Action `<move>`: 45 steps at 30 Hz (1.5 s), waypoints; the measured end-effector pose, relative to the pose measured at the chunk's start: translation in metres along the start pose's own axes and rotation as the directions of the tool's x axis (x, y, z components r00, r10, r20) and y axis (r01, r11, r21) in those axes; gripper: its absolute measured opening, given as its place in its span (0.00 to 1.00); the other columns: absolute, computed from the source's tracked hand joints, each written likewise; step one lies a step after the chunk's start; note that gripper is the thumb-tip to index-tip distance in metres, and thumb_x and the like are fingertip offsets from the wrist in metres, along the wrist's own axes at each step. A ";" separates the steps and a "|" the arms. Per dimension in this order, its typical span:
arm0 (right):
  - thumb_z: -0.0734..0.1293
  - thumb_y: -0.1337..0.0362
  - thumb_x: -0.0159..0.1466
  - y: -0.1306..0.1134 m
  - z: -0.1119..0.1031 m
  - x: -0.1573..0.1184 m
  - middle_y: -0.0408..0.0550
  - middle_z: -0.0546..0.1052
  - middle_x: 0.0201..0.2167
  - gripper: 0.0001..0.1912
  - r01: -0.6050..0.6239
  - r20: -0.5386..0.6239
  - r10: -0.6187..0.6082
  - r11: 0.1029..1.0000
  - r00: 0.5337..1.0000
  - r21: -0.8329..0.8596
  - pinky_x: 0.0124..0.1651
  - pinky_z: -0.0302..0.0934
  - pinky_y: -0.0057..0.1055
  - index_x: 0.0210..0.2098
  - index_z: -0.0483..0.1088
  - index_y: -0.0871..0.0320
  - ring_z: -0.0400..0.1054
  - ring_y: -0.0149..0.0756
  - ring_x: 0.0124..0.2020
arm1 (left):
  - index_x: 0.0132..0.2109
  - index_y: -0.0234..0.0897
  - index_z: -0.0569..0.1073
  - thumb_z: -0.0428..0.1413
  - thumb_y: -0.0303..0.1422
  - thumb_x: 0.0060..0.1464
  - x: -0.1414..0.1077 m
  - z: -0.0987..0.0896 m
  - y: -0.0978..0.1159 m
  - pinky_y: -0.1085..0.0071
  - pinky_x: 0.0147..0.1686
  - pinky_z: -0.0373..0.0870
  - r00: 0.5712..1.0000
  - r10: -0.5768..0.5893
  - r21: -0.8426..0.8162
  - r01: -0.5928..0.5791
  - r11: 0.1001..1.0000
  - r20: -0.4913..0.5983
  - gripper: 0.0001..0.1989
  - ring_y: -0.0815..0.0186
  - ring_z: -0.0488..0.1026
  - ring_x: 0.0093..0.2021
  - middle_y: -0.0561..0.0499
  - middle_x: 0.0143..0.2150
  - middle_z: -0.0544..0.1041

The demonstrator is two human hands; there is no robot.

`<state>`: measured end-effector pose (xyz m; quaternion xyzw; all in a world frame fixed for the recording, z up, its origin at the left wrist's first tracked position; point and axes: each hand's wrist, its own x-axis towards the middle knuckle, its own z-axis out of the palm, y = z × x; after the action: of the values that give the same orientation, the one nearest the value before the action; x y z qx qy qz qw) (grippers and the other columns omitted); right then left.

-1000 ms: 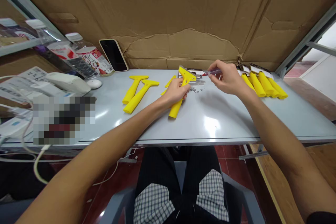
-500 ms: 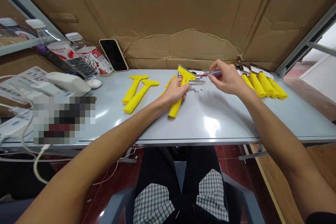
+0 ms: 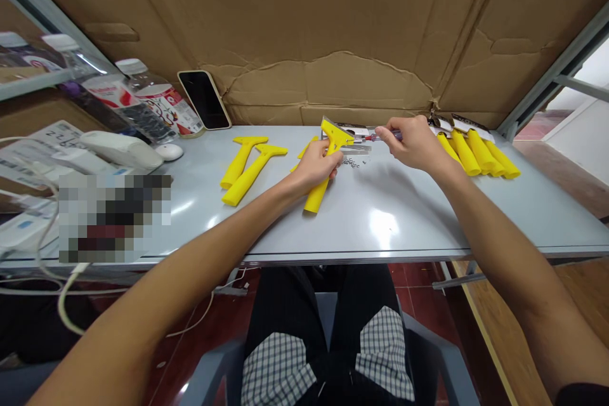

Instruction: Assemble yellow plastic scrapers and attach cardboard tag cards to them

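Observation:
My left hand (image 3: 316,168) is closed round the handle of a yellow scraper (image 3: 316,200), its wide head tilted up and to the right. In my right hand (image 3: 405,139) is a screwdriver (image 3: 380,135) with a see-through handle, held level and pointing left. Its tip meets the side of the scraper head, where a small screw seems to sit. On the table below lie small loose screws (image 3: 352,163) and thin metal blades (image 3: 358,149). Another yellow handle (image 3: 308,146) is partly hidden behind my left hand.
Two yellow scraper handles (image 3: 254,177) lie on the grey table (image 3: 352,228) to the left. Several yellow scrapers with blades (image 3: 483,152) are grouped at the right. A phone (image 3: 204,99) leans on the cardboard behind, near bottles (image 3: 159,98), a white mouse (image 3: 169,152) and cables.
The fingers of my right hand have shifted their hold on the screwdriver, curling in more round its handle. The left hand and the scraper stay nearly in place.

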<state>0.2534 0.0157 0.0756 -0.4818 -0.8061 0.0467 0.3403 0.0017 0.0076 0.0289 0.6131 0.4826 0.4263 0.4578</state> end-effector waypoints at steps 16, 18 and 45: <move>0.67 0.47 0.75 0.001 0.003 0.000 0.48 0.75 0.24 0.22 0.019 0.025 -0.020 0.999 0.999 0.032 0.39 0.57 0.40 0.30 0.71 0.54 0.63 0.40 0.27 | 0.31 0.41 0.66 0.57 0.26 0.51 -0.003 -0.002 0.005 0.69 0.23 0.60 1.000 0.020 0.051 -0.020 0.999 -0.012 0.07 0.71 0.66 0.21 0.56 0.25 0.69; 0.65 0.43 0.77 0.002 0.004 0.000 0.47 0.71 0.22 0.27 0.028 0.016 -0.028 1.000 0.999 -0.002 0.37 0.54 0.41 0.27 0.68 0.53 0.61 0.39 0.26 | 0.31 0.41 0.66 0.57 0.26 0.51 -0.003 -0.002 0.006 0.69 0.24 0.60 1.000 0.026 0.057 -0.024 0.998 -0.019 0.07 0.70 0.66 0.22 0.55 0.24 0.69; 0.72 0.45 0.71 0.003 0.005 0.001 0.48 0.79 0.27 0.19 0.053 -0.114 -0.041 0.993 0.993 0.104 0.39 0.62 0.41 0.36 0.80 0.54 0.69 0.41 0.29 | 0.32 0.42 0.66 0.58 0.27 0.52 -0.003 -0.002 0.004 0.69 0.24 0.61 0.999 0.033 0.044 -0.033 0.998 -0.006 0.07 0.70 0.66 0.22 0.56 0.25 0.70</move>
<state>0.2520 0.0195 0.0709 -0.4456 -0.7932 0.0547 0.4114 -0.0004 0.0045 0.0333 0.6294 0.4831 0.4253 0.4353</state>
